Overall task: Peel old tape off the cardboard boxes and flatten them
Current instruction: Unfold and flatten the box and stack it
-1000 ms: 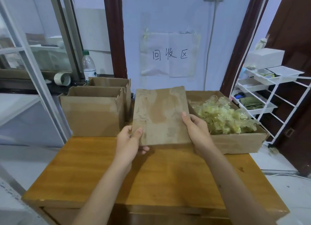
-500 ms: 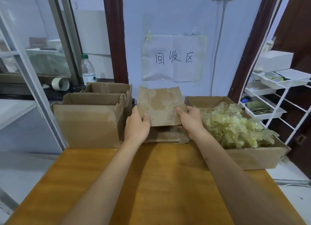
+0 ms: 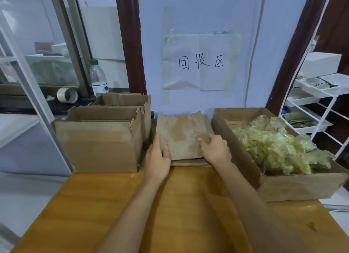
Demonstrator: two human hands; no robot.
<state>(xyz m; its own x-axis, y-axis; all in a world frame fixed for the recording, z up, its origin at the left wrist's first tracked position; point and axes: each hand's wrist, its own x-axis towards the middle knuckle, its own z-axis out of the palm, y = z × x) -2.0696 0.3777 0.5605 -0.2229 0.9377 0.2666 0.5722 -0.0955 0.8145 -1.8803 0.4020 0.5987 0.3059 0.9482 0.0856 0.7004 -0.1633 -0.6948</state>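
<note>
1. A person lowers a flattened cardboard box (image 3: 181, 137) onto a low stack of flattened cardboard (image 3: 188, 162) at the far edge of a wooden table (image 3: 170, 215), below a handwritten paper sign (image 3: 201, 62) taped to the wall.
2. The left hand (image 3: 157, 158) holds the sheet's near left edge, thumb on top; the right hand (image 3: 215, 148) has its fingers curled over the near right corner.
3. The sheet lies directly ahead of both hands, its long axis running away from the person, between two open boxes (image 3: 98, 137) on the left and a box of peeled tape (image 3: 273, 148) on the right.
4. Both hands sit about equally near; release looks like the coming move, after which the upright boxes lie closer to the left hand.
</note>
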